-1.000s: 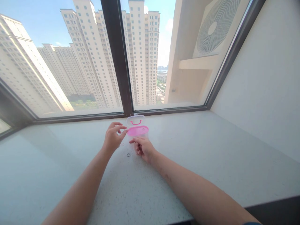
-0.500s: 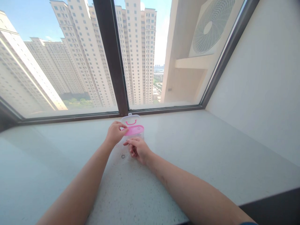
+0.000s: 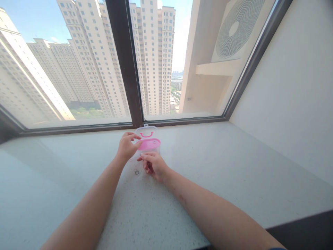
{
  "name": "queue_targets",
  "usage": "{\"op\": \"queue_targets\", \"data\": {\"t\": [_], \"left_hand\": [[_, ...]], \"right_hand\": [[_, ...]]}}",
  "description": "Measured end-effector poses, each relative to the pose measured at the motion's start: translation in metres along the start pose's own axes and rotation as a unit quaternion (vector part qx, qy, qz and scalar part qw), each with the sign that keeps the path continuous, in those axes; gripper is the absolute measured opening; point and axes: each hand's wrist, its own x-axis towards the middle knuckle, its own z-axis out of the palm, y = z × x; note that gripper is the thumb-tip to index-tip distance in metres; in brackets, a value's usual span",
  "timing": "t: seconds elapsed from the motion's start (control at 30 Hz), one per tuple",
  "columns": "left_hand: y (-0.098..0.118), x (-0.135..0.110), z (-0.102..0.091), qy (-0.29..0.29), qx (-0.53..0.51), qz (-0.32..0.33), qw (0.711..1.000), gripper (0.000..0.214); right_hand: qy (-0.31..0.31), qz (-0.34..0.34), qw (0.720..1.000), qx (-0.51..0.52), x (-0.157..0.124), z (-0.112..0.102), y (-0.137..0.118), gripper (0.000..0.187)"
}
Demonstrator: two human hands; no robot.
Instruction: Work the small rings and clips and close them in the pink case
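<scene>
A small clear plastic box [image 3: 157, 151] with a pink tray [image 3: 149, 144] in its top stands near the window. Its clear lid [image 3: 139, 131], with a pink curved handle [image 3: 146, 135], is tipped back. My left hand [image 3: 127, 146] is at the tray's left end, thumb and forefinger apart with nothing visible between them. In front of the box is my right hand [image 3: 154, 165], its fingers curled and the forefinger pointing left; whatever it pinches is too small to make out. A thin dark ring [image 3: 136, 172] lies on the white speckled sill [image 3: 145, 215], left of my right hand.
Behind the box runs the dark window frame [image 3: 182, 122] with an upright bar [image 3: 127, 69]. A white wall [image 3: 286, 86] closes off the right side. A faint pinkish small item [image 3: 130, 160] lies between my hands.
My left thumb and forefinger have parted at the tray's left end. My right hand stays nearly where it was. The view has shifted slightly.
</scene>
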Motion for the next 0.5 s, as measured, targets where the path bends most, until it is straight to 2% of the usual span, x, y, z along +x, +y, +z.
{"op": "queue_targets", "data": {"t": [0.13, 0.23, 0.3, 0.37, 0.43, 0.5], "left_hand": [[0.0, 0.002, -0.018, 0.032, 0.005, -0.022, 0.999, 0.025], [-0.007, -0.002, -0.036, -0.015, 0.039, -0.025, 0.999, 0.026], [-0.016, -0.009, -0.047, -0.078, 0.073, -0.032, 0.994, 0.026], [-0.027, -0.019, -0.055, -0.138, 0.1, -0.039, 0.985, 0.026], [-0.039, -0.029, -0.06, -0.158, 0.119, -0.057, 0.978, 0.028], [-0.047, -0.037, -0.064, -0.175, 0.116, -0.085, 0.974, 0.027]], "right_hand": [[0.002, -0.01, 1.0, -0.028, 0.0, -0.001, 0.0, 0.023], [0.019, -0.055, 0.99, -0.129, -0.001, -0.002, 0.001, 0.02], [0.028, -0.112, 0.961, -0.251, -0.001, -0.003, 0.003, 0.015], [0.026, -0.164, 0.912, -0.375, -0.001, -0.004, 0.005, 0.01], [0.016, -0.182, 0.867, -0.464, -0.002, -0.004, 0.007, 0.013], [0.004, -0.175, 0.838, -0.517, -0.002, -0.005, 0.009, 0.02]]}}
